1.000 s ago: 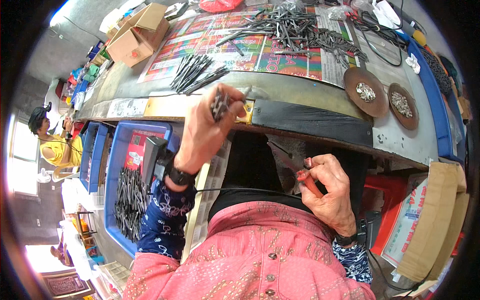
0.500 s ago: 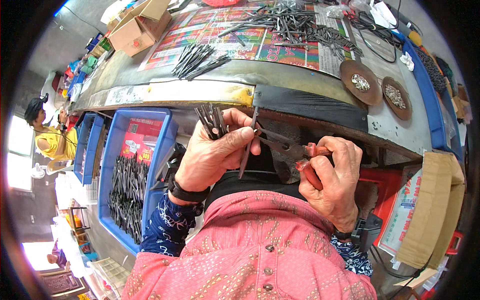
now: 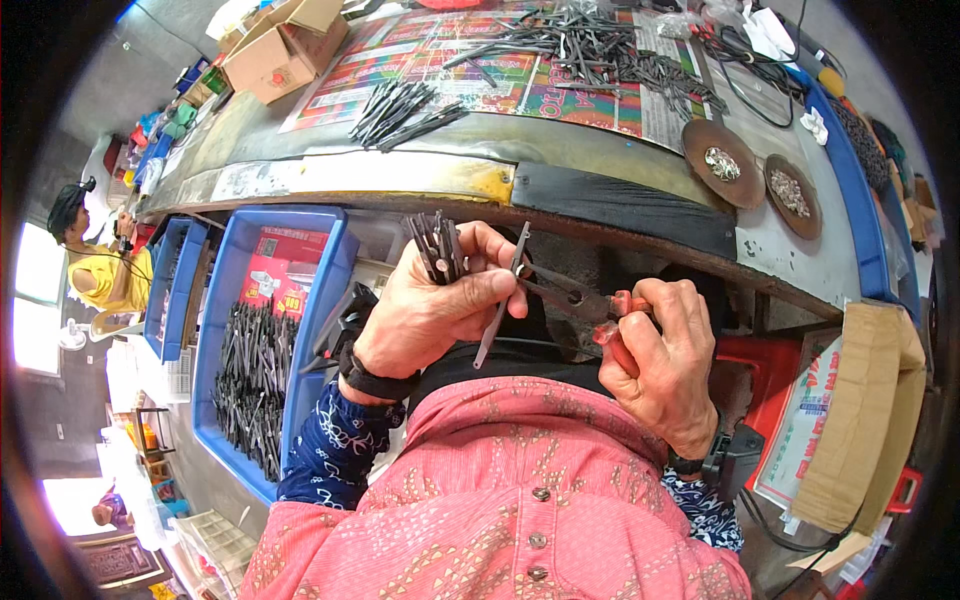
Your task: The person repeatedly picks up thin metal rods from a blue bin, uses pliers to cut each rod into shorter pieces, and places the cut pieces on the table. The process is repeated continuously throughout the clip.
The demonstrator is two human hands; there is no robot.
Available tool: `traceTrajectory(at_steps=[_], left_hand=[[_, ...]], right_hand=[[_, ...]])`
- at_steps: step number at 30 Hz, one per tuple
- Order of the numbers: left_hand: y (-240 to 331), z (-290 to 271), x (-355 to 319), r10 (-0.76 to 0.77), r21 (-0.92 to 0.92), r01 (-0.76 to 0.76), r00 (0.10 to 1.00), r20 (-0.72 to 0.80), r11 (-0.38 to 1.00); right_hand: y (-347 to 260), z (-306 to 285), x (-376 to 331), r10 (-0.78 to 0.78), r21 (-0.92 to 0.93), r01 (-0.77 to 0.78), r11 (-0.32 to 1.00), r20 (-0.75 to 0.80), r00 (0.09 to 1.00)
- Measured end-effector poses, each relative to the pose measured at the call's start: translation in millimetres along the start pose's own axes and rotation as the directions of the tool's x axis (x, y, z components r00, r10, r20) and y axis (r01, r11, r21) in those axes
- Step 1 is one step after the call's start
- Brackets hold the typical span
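My left hand [image 3: 425, 315] is closed around a bundle of thin dark metal strips [image 3: 436, 248], their ends sticking up above the fingers. Between its thumb and fingertips it also pinches one single narrow metal strip [image 3: 493, 333], held slanting and apart from the bundle. My right hand [image 3: 668, 365] grips pliers [image 3: 590, 304] with red-orange handles. The jaws point left and reach the single strip beside my left thumb. Whether the tips clamp the strip or a small piece on it is too small to tell.
Across the front runs a workbench [image 3: 260, 185], with dark strips [image 3: 392, 112] heaped on printed sheets. Two brown dishes [image 3: 745, 190] hold small metal bits. A blue crate [image 3: 345, 255] of strips stands at left; a cardboard box [image 3: 850, 420] is at right. Another person [image 3: 115, 270] sits far left.
The single strip has turned a little, showing more of its flat face, and both hands have shifted slightly. The pliers stay at the strip.
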State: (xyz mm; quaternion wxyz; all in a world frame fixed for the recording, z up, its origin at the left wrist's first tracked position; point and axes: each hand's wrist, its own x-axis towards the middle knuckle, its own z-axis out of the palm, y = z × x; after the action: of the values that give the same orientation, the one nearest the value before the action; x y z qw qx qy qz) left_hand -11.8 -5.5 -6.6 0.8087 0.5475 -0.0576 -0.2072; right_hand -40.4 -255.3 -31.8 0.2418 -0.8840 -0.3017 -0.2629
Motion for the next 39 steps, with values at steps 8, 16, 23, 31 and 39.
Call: traceTrajectory(at_steps=[8,16,23,31,39], left_hand=[[-5.7,-0.9,-4.3,0.420,0.773,-0.375,0.894,0.155,0.512],[0.5,-1.8,2.2,0.542,0.824,-0.558,0.724,0.426,0.098],[15.1,-23.0,29.2,0.569,0.929,-0.357,0.746,0.347,-0.098],[31.8,-68.4,66.2,0.595,0.993,-0.102,0.795,0.117,-0.060],[39.2,-96.9,103.3,0.660,0.979,-0.017,0.736,0.150,-0.203]], right_hand=[[13.0,11.6,-7.6,0.133,0.677,-0.357,0.643,0.361,0.923],[18.7,20.8,-13.1,0.090,0.788,-0.518,0.331,0.520,0.849],[16.6,11.0,-4.6,0.253,0.624,-0.466,0.627,0.403,0.880],[17.9,22.6,-7.5,0.269,0.590,-0.407,0.697,0.311,0.911],[24.9,32.1,-10.6,0.270,0.575,-0.390,0.719,0.286,0.919]])
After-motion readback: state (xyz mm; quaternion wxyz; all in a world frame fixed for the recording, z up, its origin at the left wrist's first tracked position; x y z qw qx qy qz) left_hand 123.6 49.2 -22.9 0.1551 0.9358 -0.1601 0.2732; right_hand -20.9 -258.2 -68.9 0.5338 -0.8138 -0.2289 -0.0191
